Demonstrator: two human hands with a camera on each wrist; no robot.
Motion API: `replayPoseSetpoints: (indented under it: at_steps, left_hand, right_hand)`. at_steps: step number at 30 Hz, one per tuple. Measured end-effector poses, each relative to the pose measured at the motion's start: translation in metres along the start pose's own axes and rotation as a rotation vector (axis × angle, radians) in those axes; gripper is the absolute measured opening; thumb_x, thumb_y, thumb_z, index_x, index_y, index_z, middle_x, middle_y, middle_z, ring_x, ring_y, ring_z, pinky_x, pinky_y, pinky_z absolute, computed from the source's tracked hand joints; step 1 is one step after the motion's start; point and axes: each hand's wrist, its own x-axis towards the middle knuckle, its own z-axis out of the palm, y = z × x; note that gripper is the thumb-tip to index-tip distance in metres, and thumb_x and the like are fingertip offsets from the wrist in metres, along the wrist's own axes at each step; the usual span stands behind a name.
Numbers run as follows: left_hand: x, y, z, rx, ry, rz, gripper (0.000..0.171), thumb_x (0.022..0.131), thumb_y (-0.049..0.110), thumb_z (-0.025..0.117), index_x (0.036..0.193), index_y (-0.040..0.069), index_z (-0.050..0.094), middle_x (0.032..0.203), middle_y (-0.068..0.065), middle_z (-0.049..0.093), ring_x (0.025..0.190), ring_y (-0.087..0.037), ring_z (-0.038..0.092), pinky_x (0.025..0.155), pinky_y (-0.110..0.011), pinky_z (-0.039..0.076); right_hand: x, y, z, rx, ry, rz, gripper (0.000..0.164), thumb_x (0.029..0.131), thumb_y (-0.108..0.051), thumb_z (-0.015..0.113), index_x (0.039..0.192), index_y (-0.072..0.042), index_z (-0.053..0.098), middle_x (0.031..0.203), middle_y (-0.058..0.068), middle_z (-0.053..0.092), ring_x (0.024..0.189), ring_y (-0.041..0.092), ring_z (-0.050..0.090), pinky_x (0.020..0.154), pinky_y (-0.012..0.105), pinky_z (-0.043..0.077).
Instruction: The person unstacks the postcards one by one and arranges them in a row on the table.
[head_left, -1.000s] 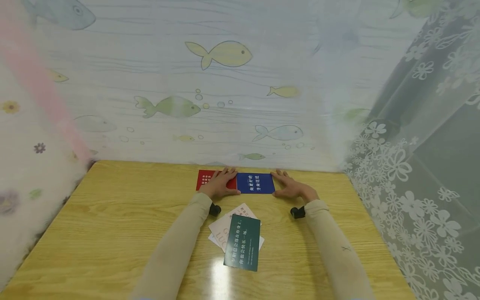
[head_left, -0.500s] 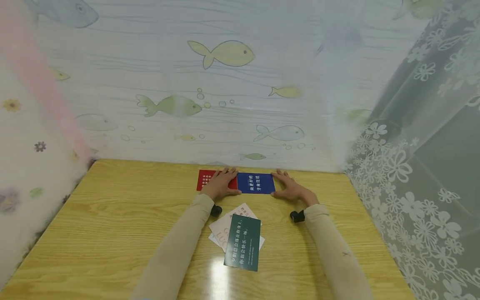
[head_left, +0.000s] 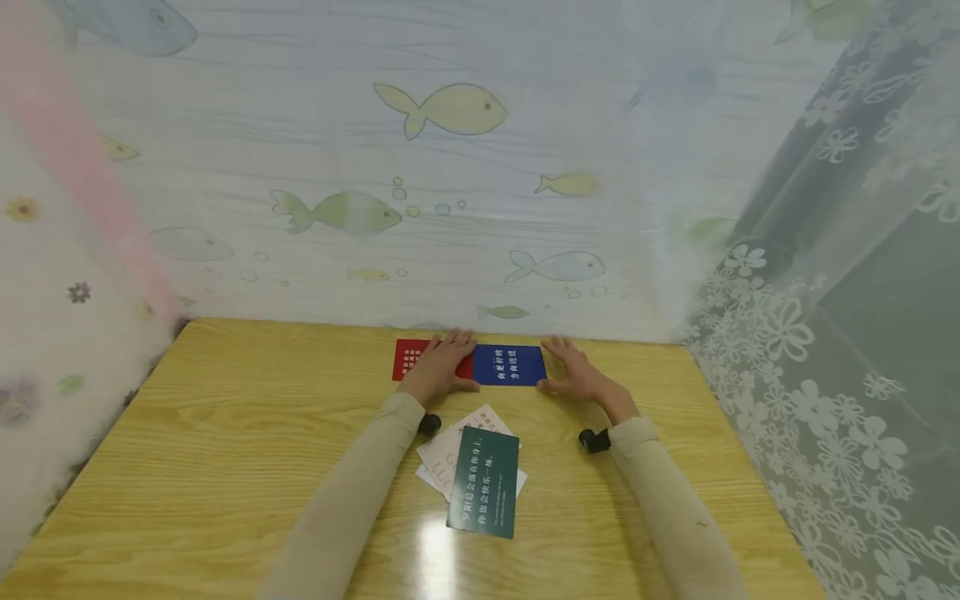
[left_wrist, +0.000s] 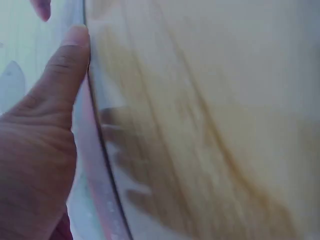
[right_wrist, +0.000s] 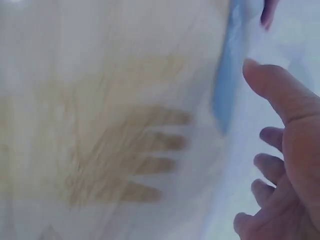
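Note:
Side by side along the back of the wooden table lie a red card [head_left: 408,360] and a blue card [head_left: 510,366], both with white lettering. My left hand [head_left: 441,368] rests over the right part of the red card, its fingertips and thumb close to where the two cards meet. At the blue card's right edge, my right hand [head_left: 581,377] has its thumb spread from its fingers, with the thumb tip right at the near corner. Seen from the right wrist, the blue card [right_wrist: 228,75] is a thin strip beside the thumb.
Nearer, between the forearms, a dark green card [head_left: 485,483] lies across a pale pink card [head_left: 435,454], with a white card partly hidden beneath. A curtain printed with fish [head_left: 450,208] hangs behind the table [head_left: 225,467]. Lace netting [head_left: 817,400] borders the right side.
My right hand has shifted slightly left, its thumb now closer against the blue card's edge. The left hand and the other cards look nearly the same.

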Motion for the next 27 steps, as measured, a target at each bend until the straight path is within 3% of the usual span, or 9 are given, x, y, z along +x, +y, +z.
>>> replayPoseSetpoints:
  at_steps: [3,8,12,18,27]
  left_hand:
    - [-0.007,0.002,-0.003,-0.015,0.014,0.019,0.084,0.093,0.051,0.069,0.159,0.011,0.036,0.169,-0.006,0.024,0.158,-0.029,0.013,0.129,-0.049,0.008]
    - [-0.029,0.012,-0.011,-0.006,-0.023,0.055,0.066,0.100,0.039,0.064,0.155,0.008,0.043,0.167,-0.010,0.028,0.158,-0.031,0.013,0.129,-0.051,0.008]
    - [-0.059,0.025,-0.018,0.005,-0.075,0.078,0.063,0.099,0.033,0.066,0.153,0.008,0.047,0.166,-0.010,0.030,0.158,-0.032,0.012,0.128,-0.053,0.010]
    - [-0.108,0.046,-0.021,-0.021,-0.122,0.151,0.065,0.095,0.035,0.072,0.149,0.005,0.051,0.161,-0.015,0.040,0.154,-0.038,0.024,0.125,-0.059,0.019]
    - [-0.176,0.084,-0.009,-0.020,-0.195,0.296,0.065,0.098,0.039,0.067,0.153,0.013,0.047,0.161,-0.005,0.041,0.152,-0.030,0.033,0.123,-0.057,0.027]
  right_hand:
    - [-0.010,-0.017,0.001,0.013,0.027,-0.056,0.077,0.096,-0.021,0.071,0.157,0.006,0.030,0.165,0.031,0.016,0.153,0.053,0.001,0.120,0.073,0.006]
    - [-0.033,-0.047,0.010,0.036,-0.029,-0.122,0.070,0.099,-0.019,0.067,0.156,0.004,0.033,0.166,0.029,0.016,0.153,0.052,0.000,0.119,0.074,0.009]
    - [-0.053,-0.069,0.023,0.022,-0.115,-0.141,0.071,0.098,-0.022,0.068,0.156,0.002,0.034,0.166,0.027,0.018,0.153,0.051,0.001,0.119,0.073,0.014]
    - [-0.073,-0.090,0.044,0.045,-0.225,-0.159,0.079,0.095,-0.034,0.072,0.158,-0.005,0.035,0.168,0.020,0.020,0.156,0.046,0.003,0.121,0.070,0.012]
    - [-0.080,-0.106,0.061,0.067,-0.264,-0.243,0.075,0.098,-0.034,0.068,0.160,-0.009,0.033,0.168,0.016,0.024,0.156,0.044,0.007,0.121,0.069,0.015]
